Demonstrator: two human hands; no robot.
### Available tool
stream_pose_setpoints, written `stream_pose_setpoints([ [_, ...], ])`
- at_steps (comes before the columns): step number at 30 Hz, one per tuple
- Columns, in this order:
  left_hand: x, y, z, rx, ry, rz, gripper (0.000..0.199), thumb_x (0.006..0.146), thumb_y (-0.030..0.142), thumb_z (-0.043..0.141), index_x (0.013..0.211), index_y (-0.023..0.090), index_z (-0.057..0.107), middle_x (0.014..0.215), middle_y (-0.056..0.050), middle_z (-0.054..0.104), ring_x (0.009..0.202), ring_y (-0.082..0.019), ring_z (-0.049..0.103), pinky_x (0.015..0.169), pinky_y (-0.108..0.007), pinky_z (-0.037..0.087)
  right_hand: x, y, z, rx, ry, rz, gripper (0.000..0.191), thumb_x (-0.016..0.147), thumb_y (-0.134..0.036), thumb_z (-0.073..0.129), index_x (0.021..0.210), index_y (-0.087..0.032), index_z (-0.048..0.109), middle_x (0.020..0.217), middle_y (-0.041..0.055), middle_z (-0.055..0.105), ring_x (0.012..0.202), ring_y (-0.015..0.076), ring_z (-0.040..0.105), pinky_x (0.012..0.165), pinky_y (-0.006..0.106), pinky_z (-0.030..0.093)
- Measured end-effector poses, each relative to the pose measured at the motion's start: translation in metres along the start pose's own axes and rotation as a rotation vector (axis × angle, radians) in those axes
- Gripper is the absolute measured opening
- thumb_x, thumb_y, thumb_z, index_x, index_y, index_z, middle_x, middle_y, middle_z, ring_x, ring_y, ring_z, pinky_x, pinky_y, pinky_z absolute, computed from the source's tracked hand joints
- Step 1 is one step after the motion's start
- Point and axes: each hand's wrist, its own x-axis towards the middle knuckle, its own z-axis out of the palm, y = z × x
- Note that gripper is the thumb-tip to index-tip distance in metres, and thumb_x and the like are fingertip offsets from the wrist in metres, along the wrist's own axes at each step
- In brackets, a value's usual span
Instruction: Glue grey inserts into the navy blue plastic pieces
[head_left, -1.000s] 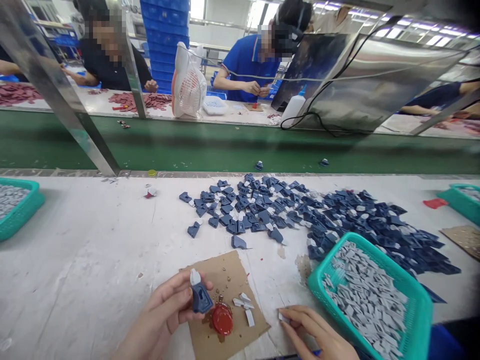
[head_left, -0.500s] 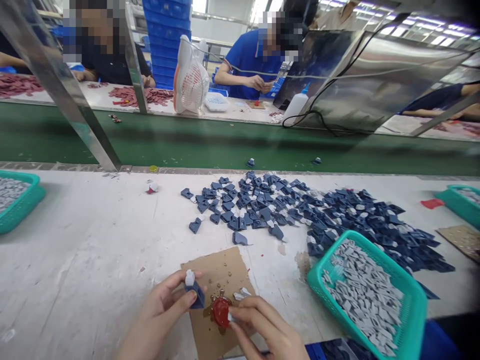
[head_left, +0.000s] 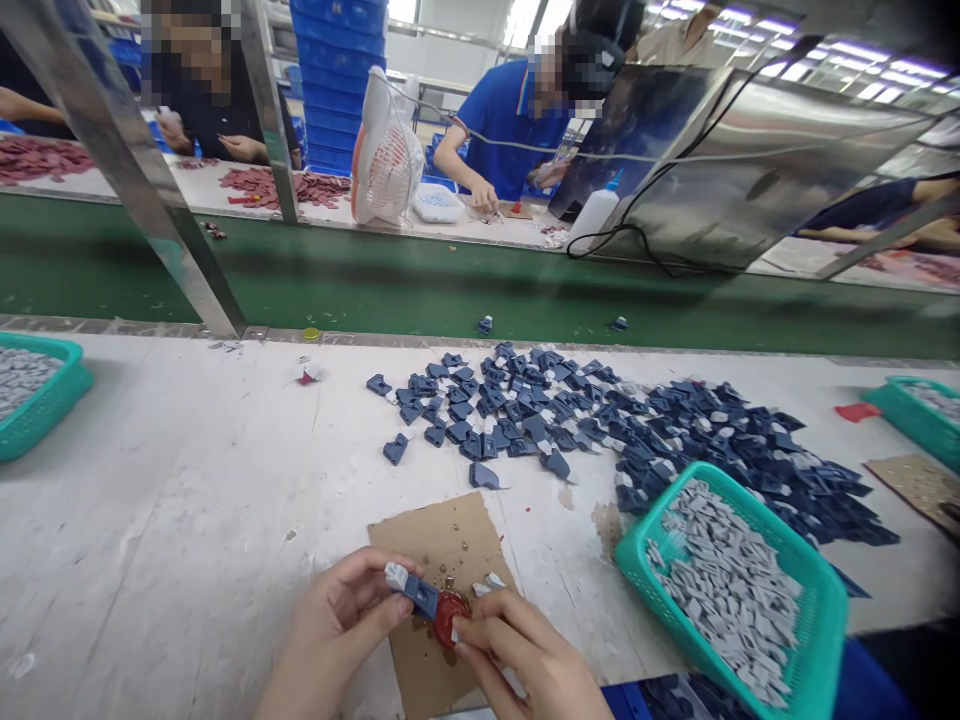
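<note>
No text, label, brand, number or sign can be read.
On the navy piece (head_left: 421, 597) between the fingers of the left hand (head_left: 330, 625), and on the pale piece (head_left: 456, 634) at the fingertips of the right hand (head_left: 536, 660), any marking is too small to tell. Well ahead of the fingers, the white bag (head_left: 386, 150) carries a reddish pattern with no legible letters. Likewise illegible are the white bottle (head_left: 596, 215), ahead and right of the left fingers, and the blue crates (head_left: 339, 90), far beyond them.
</note>
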Motion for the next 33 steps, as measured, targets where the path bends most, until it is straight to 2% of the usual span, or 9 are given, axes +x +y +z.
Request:
stream_pose_setpoints([
  [14, -0.001, -0.002, 0.003, -0.022, -0.045, -0.013, 0.029, 0.071, 0.039, 0.08, 0.091, 0.019, 0.074, 0.099, -0.008, 0.075, 0.095, -0.022, 0.067, 0.082, -0.027, 0.052, 0.001, -0.005, -0.004, 0.094, 0.024, 0.043, 0.022, 0.093, -0.015, 0.046, 0.09, -0.022, 0.066, 0.088, 0.0045, 0.063, 0.081, 0.0151, 0.065, 0.069, 0.022, 0.055],
  [18, 0.0, -0.005, 0.007, -0.061, -0.049, 0.013, 0.027, 0.07, 0.036, 0.082, 0.087, 0.017, 0.071, 0.099, -0.009, 0.075, 0.09, -0.022, 0.069, 0.083, -0.03, 0.054, 0.003, -0.006, -0.015, 0.308, 0.027, 0.237, 0.016, 0.09, -0.024, 0.056, 0.091, -0.025, 0.072, 0.087, 0.0039, 0.066, 0.077, 0.0151, 0.066, 0.068, 0.022, 0.054],
  [21, 0.001, -0.006, 0.012, -0.092, -0.067, 0.013, 0.027, 0.069, 0.035, 0.083, 0.083, 0.016, 0.07, 0.097, -0.01, 0.076, 0.09, -0.023, 0.07, 0.08, -0.03, 0.055, 0.005, -0.007, -0.025, 0.632, 0.086, 0.411, 0.011, 0.081, -0.034, 0.069, 0.085, -0.026, 0.075, 0.09, 0.0043, 0.069, 0.08, 0.017, 0.068, 0.072, 0.023, 0.056],
  [23, 0.001, -0.007, 0.015, -0.126, -0.11, 0.005, 0.027, 0.069, 0.034, 0.083, 0.084, 0.016, 0.069, 0.093, -0.01, 0.076, 0.087, -0.023, 0.07, 0.078, -0.03, 0.056, 0.007, -0.009, -0.029, 0.833, 0.135, 0.476, 0.014, 0.075, -0.039, 0.075, 0.081, -0.025, 0.076, 0.094, 0.0054, 0.07, 0.084, 0.0188, 0.069, 0.075, 0.025, 0.058],
  [27, 0.001, -0.007, 0.023, -0.174, -0.177, -0.007, 0.026, 0.071, 0.034, 0.081, 0.085, 0.016, 0.068, 0.084, -0.008, 0.075, 0.076, -0.019, 0.069, 0.074, -0.03, 0.056, 0.012, -0.018, -0.032, 0.964, 0.163, 0.503, 0.02, 0.069, -0.041, 0.081, 0.079, -0.024, 0.078, 0.092, 0.0067, 0.07, 0.084, 0.02, 0.069, 0.076, 0.026, 0.058],
  [33, -0.002, -0.005, 0.03, -0.187, -0.139, 0.018, 0.026, 0.068, 0.034, 0.083, 0.081, 0.017, 0.068, 0.081, -0.005, 0.073, 0.072, -0.015, 0.066, 0.067, -0.025, 0.054, 0.017, -0.027, -0.031, 0.938, 0.176, 0.458, 0.025, 0.069, -0.045, 0.08, 0.078, -0.022, 0.078, 0.086, 0.0065, 0.069, 0.077, 0.0189, 0.068, 0.073, 0.029, 0.059],
])
